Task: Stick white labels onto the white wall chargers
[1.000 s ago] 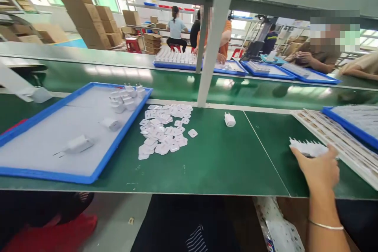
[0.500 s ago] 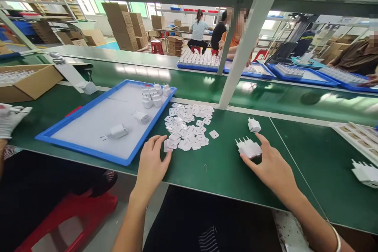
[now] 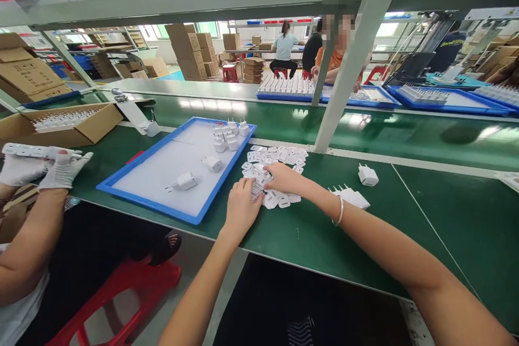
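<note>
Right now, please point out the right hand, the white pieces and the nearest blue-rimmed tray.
Right hand (image 3: pixel 285 178): head view, back of the hand.
White pieces (image 3: pixel 283 200): head view, pile's near edge.
Blue-rimmed tray (image 3: pixel 148 203): head view, front rim.

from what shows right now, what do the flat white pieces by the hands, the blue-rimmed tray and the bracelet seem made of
Flat white pieces: probably plastic, smooth-looking, thin with rounded corners; coated card is possible.
Blue-rimmed tray: likely plastic, the rim evenly coloured, slightly glossy.
Bracelet: perhaps metal, a thin, pale, bright band; its material is unclear.
</note>
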A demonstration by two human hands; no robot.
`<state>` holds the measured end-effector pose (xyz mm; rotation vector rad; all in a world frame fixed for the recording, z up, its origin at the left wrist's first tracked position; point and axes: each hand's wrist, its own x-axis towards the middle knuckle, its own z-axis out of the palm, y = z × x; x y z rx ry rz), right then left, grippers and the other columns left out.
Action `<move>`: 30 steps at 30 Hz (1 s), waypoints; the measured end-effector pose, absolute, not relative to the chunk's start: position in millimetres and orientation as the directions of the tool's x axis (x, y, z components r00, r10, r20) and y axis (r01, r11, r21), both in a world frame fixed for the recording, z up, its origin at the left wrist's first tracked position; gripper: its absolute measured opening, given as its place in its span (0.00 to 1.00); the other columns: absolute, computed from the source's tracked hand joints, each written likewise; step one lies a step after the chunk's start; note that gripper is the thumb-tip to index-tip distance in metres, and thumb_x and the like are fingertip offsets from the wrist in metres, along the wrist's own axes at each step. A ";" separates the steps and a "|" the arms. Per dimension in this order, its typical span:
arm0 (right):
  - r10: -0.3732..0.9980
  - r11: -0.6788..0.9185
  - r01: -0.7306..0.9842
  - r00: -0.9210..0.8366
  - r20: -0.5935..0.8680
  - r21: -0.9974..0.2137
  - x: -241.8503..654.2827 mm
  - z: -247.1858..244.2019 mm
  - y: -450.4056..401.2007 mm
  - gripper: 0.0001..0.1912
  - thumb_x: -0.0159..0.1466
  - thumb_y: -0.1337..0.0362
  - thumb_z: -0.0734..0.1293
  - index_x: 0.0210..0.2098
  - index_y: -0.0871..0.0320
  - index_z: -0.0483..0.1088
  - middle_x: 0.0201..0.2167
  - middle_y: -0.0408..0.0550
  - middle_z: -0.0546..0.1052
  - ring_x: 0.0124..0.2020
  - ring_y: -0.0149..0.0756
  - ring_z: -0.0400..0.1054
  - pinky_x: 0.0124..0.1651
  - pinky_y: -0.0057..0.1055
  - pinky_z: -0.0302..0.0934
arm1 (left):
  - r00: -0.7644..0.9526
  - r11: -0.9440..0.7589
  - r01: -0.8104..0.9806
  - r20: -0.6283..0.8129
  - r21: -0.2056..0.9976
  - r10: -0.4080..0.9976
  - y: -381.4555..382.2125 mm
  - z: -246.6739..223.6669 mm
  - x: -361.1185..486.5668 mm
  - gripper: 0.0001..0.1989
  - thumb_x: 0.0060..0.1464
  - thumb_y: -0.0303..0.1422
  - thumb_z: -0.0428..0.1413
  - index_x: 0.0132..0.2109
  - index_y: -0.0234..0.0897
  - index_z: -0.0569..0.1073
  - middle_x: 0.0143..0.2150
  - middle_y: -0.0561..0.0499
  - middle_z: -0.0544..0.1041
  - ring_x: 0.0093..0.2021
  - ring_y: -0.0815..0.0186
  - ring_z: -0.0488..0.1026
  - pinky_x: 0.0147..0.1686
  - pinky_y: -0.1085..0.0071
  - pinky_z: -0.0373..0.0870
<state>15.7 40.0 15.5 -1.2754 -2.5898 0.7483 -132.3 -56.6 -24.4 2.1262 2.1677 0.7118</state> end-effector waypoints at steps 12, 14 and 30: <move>0.775 0.309 0.601 -0.608 -0.171 -0.737 19.7 -2.2 53.8 0.15 0.59 0.73 0.74 0.47 0.64 0.75 0.44 0.50 0.79 0.42 0.35 0.74 0.43 0.29 0.68 | -0.104 -0.005 0.933 0.283 0.359 0.954 -55.3 -21.6 -121.3 0.12 0.61 0.29 0.54 0.51 0.36 0.76 0.53 0.41 0.77 0.54 0.48 0.71 0.50 0.52 0.68; 0.780 0.297 0.591 -0.604 -0.166 -0.750 18.9 -5.3 54.0 0.12 0.59 0.73 0.74 0.43 0.64 0.74 0.42 0.49 0.77 0.39 0.33 0.72 0.41 0.29 0.68 | -0.108 -0.009 0.922 0.280 0.386 0.954 -55.9 -21.3 -120.6 0.14 0.60 0.30 0.57 0.52 0.37 0.75 0.53 0.41 0.77 0.55 0.49 0.71 0.53 0.52 0.67; 0.737 0.308 0.515 -0.661 -0.142 -0.800 19.5 0.5 45.2 0.16 0.51 0.73 0.75 0.37 0.61 0.70 0.31 0.40 0.72 0.31 0.29 0.66 0.32 0.25 0.58 | -0.168 -0.010 0.822 0.260 0.570 0.951 -56.8 -20.6 -128.6 0.13 0.53 0.25 0.61 0.46 0.41 0.78 0.49 0.48 0.81 0.54 0.52 0.74 0.56 0.51 0.64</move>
